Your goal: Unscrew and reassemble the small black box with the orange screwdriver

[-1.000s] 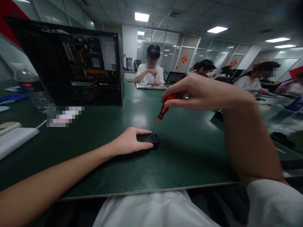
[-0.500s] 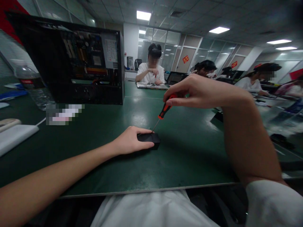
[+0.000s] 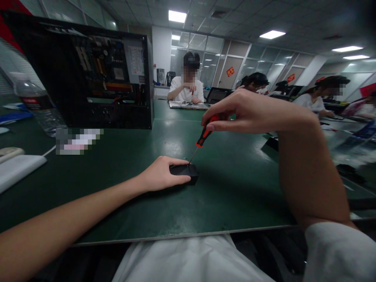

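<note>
Since a second ago, little has shifted: our view tilts slightly. Near the table's (image 3: 241, 203) front edge, one left hand (image 3: 160, 174) clamps one black mouse (image 3: 185, 172). One right hand (image 3: 249, 113) pinches one red-handled screwdriver (image 3: 202, 137), tip on the mouse; the screw work looks unfinished. Toward the far-left corner: one open computer case (image 3: 88, 74), one water bottle (image 3: 38, 103).

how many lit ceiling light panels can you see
5: one bright rectangular ceiling panel upper centre, a small one below it, one right of centre, two far right; others may be hidden.
</note>
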{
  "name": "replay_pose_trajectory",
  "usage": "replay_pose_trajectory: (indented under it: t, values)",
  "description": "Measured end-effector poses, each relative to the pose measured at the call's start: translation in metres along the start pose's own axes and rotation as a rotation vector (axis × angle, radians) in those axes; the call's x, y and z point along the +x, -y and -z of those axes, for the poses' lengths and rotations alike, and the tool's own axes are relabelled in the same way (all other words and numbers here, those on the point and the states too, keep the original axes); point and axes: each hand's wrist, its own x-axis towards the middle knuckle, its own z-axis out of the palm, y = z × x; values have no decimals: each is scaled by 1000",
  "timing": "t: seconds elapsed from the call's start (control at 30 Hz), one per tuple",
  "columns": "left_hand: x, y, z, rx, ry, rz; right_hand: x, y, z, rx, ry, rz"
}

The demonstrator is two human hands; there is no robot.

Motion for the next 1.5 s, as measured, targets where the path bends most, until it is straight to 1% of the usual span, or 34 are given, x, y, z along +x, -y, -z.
replay_pose_trajectory:
  t: [0.2, 0.37, 0.47, 0.53, 0.63, 0.7, 0.77, 0.9, 1.07, 1.3, 1.5]
  values:
    - [0, 1, 1, -2, 4, -16, 0, -2, -1, -14, -10, 22]
    - [0, 0, 0, -4, 7, -23, 1, -2, -1, 8, 15, 25]
    - [-1, -1, 1, 38, 3, -22, 4, 0, -3, 47, 15, 98]
    - [-1, -2, 6, 85, 23, -57, 6, 2, -7, 67, 26, 149]
    - [-4, -3, 20, 183, 84, -109, 13, 5, -16, 73, 46, 136]
    - [-5, -2, 29, 245, 101, -95, 16, 8, -22, 80, 24, 113]
    - [-5, -1, 34, 279, 99, -98, 18, 11, -25, 101, -19, 125]
    - [-4, 2, 31, 268, 85, -147, 16, 21, -22, 159, -78, 160]
    - [-3, 4, 26, 259, 73, -157, 14, 29, -21, 143, -87, 183]
    - [-2, 4, 26, 270, 72, -169, 21, 29, -27, 123, -32, 231]
    - [-2, 6, 25, 347, 59, -210, 23, 26, -32, 140, -50, 296]
